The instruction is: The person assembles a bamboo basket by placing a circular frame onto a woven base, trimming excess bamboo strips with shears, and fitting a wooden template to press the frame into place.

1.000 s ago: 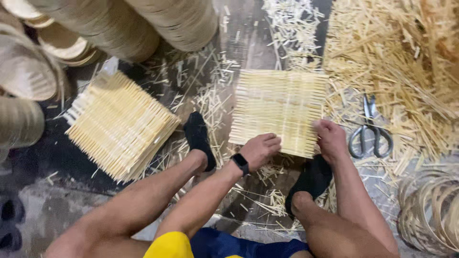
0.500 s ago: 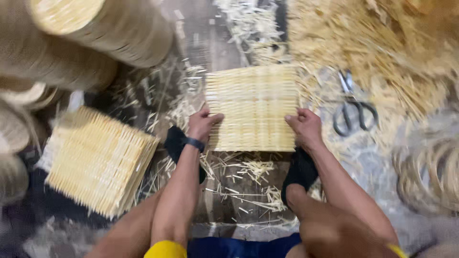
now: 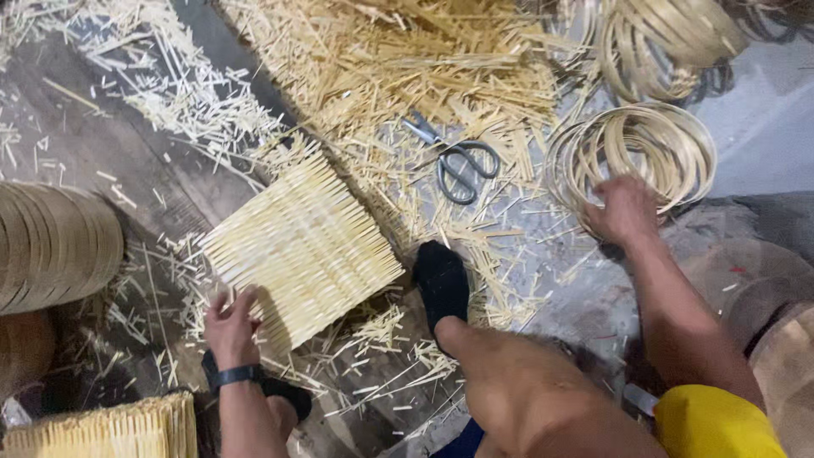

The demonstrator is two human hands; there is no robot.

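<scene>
A square woven bamboo mat (image 3: 301, 242) lies on the floor, turned at an angle. My left hand (image 3: 231, 326) grips its near left corner; a dark band is on that wrist. My right hand (image 3: 625, 208) reaches out to the right and rests on the near rim of a stack of thin bamboo rings (image 3: 632, 153); whether its fingers close around a ring I cannot tell. My foot in a black sock (image 3: 441, 284) is planted just right of the mat.
Scissors (image 3: 454, 157) lie among loose bamboo strips (image 3: 407, 59) beyond the mat. More rings (image 3: 670, 38) are heaped at the top right. Stacked round bamboo pieces (image 3: 51, 246) stand at the left, another woven mat (image 3: 110, 428) at the bottom left. Splinters litter the floor.
The view has swung right. My right hand left the mat's right edge and reached to the rings. My left hand still holds the mat, which now lies rotated.
</scene>
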